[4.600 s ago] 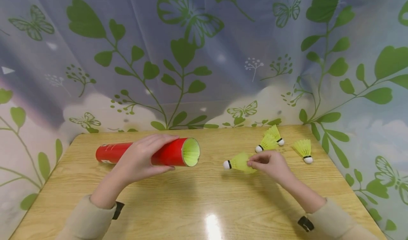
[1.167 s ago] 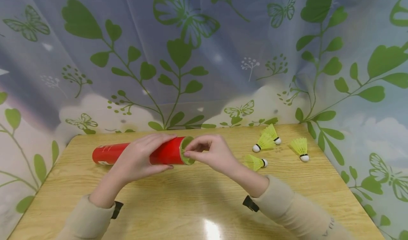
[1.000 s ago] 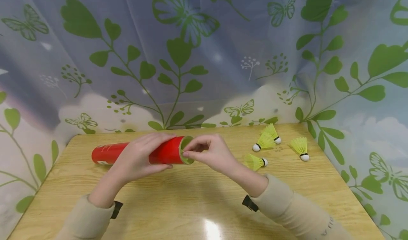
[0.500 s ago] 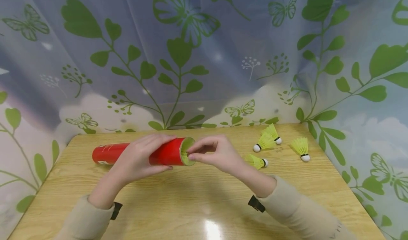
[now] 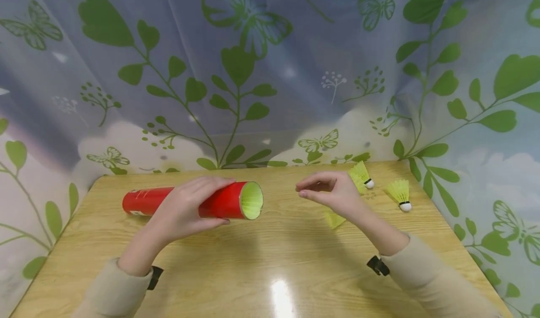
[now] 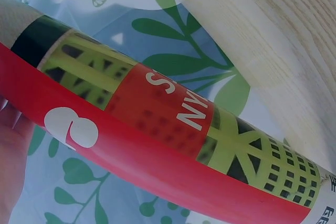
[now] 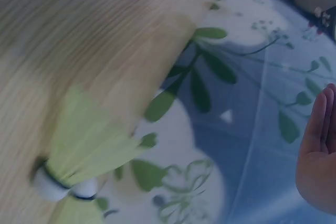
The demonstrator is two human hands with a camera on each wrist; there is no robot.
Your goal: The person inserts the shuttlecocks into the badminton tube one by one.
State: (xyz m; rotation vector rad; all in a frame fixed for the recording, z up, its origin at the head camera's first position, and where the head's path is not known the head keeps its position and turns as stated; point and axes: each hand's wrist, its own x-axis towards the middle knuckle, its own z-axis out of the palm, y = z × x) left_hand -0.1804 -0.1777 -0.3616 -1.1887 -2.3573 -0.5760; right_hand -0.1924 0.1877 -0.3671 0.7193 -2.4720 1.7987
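My left hand (image 5: 187,210) grips a red shuttlecock tube (image 5: 225,200) from above, near its right end. The tube lies sideways with its uncapped mouth facing right, and a yellow skirt shows inside. In the left wrist view the tube (image 6: 131,150) displays printed lettering and yellow-and-black panels. My right hand (image 5: 335,193) hovers over the table, right of the tube, fingers loosely bent and holding nothing. Behind its palm a yellow shuttlecock (image 5: 334,220) is partly hidden. Two more overlap beyond the knuckles, the far shuttlecock (image 5: 360,172) showing its white cork; the nearer one is mostly covered.
Another yellow shuttlecock (image 5: 399,193) lies apart at the table's right side. The wooden table (image 5: 236,271) meets a curtain (image 5: 270,97) printed with leaves and butterflies at its back edge. In the right wrist view, the shuttlecock skirt (image 7: 86,135) sits near that edge.
Earlier my right hand carried a shuttlecock by its skirt, then reached to the tube's mouth with it. Since then it has drawn back to the right, without it. The left hand has held still.
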